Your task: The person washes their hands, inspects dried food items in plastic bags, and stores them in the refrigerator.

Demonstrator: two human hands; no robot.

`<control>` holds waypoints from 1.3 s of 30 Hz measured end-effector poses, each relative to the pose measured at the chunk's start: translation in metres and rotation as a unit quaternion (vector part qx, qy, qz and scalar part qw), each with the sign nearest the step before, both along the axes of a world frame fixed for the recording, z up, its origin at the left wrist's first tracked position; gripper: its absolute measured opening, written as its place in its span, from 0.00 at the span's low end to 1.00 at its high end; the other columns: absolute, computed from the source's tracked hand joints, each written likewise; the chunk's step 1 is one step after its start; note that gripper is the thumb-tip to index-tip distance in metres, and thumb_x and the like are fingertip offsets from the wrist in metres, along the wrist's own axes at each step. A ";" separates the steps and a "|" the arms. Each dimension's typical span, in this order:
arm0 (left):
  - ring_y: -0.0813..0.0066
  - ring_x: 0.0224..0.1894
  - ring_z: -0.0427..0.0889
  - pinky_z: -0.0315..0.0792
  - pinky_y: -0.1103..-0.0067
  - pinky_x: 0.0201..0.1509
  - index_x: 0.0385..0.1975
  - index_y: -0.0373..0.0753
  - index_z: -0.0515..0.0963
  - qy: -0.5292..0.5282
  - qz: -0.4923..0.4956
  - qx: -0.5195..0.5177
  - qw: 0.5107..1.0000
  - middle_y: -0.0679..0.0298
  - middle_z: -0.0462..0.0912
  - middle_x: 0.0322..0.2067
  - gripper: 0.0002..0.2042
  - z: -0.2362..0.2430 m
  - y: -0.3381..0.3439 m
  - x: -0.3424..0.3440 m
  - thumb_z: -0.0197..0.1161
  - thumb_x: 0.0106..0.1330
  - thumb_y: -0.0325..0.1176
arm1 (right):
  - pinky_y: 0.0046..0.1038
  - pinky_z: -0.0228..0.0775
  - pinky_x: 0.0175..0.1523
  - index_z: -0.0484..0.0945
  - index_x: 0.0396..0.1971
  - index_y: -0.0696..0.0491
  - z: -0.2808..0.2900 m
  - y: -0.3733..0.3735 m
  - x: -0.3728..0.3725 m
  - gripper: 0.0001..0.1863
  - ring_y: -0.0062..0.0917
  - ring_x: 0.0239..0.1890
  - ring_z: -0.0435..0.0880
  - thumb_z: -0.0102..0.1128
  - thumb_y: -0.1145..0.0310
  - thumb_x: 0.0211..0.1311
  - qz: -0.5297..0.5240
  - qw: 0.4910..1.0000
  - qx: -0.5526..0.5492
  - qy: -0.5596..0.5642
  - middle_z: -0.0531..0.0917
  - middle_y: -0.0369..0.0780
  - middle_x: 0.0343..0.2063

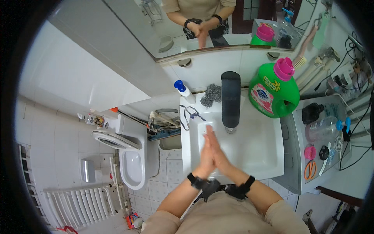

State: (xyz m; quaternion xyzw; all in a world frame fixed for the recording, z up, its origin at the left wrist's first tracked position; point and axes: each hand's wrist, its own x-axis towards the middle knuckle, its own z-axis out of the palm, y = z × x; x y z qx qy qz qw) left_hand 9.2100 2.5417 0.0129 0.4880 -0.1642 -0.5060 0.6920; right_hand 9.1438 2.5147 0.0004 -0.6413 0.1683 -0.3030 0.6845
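Observation:
Above the front left part of the white sink (253,167), my left hand (207,156) and my right hand (219,155) are pressed palm to palm. Their fingers stretch out straight, pointing away from me, and neither hand holds an object. A small white fleck, perhaps foam, shows by the left fingers. Just ahead and to the right stands a tall black faucet (231,97); its clear tip shows below it, and I cannot tell whether water runs. Black straps with small devices sit on both wrists. The mirror (187,23) also reflects the joined hands.
On the sink's back ledge are a white blue-topped pump bottle (184,92), a metal scourer (211,96), a key on a strap (194,114) and a green detergent jug (274,91). Right, a grey cabinet (290,171) carries orange scissors (310,170) and bottles. A toilet (133,165) stands left.

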 end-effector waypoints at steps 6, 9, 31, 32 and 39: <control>0.69 0.66 0.48 0.41 0.73 0.68 0.64 0.45 0.48 0.139 0.032 -0.001 0.990 0.66 0.49 0.65 0.29 0.022 0.001 -0.029 0.32 0.68 0.55 | 0.42 0.28 0.67 0.41 0.64 0.55 -0.014 -0.039 -0.018 0.33 0.44 0.67 0.35 0.33 0.53 0.66 -0.007 0.980 -0.139 0.145 0.43 0.49 0.65; 0.72 0.66 0.48 0.42 0.75 0.68 0.63 0.43 0.51 0.248 -0.034 0.007 0.968 0.65 0.49 0.65 0.29 0.023 0.007 -0.036 0.33 0.68 0.55 | 0.46 0.30 0.66 0.45 0.63 0.57 -0.013 -0.032 -0.029 0.31 0.48 0.67 0.37 0.36 0.57 0.65 -0.022 0.980 -0.140 0.143 0.47 0.53 0.63; 0.66 0.32 0.76 0.69 0.73 0.46 0.40 0.34 0.69 -0.432 0.000 0.050 0.901 0.55 0.75 0.31 0.09 -0.004 -0.014 -0.026 0.46 0.66 0.32 | 0.30 0.70 0.45 0.68 0.36 0.50 -0.002 -0.023 -0.028 0.14 0.26 0.39 0.76 0.41 0.55 0.65 0.089 0.792 0.591 -0.121 0.75 0.37 0.34; 0.62 0.33 0.76 0.68 0.71 0.48 0.39 0.34 0.70 -0.591 -0.041 0.041 0.805 0.54 0.75 0.32 0.09 -0.006 -0.013 -0.018 0.49 0.61 0.28 | 0.30 0.72 0.42 0.67 0.34 0.51 0.007 -0.025 -0.027 0.13 0.25 0.35 0.76 0.40 0.57 0.66 -0.003 0.797 0.600 -0.063 0.74 0.37 0.32; 0.59 0.39 0.78 0.69 0.73 0.50 0.38 0.33 0.73 -0.613 -0.307 0.047 0.726 0.56 0.79 0.36 0.22 0.040 -0.027 -0.017 0.58 0.35 0.16 | 0.24 0.69 0.27 0.66 0.31 0.48 -0.014 -0.053 -0.044 0.12 0.21 0.22 0.74 0.42 0.55 0.65 0.124 0.804 0.582 0.015 0.72 0.35 0.22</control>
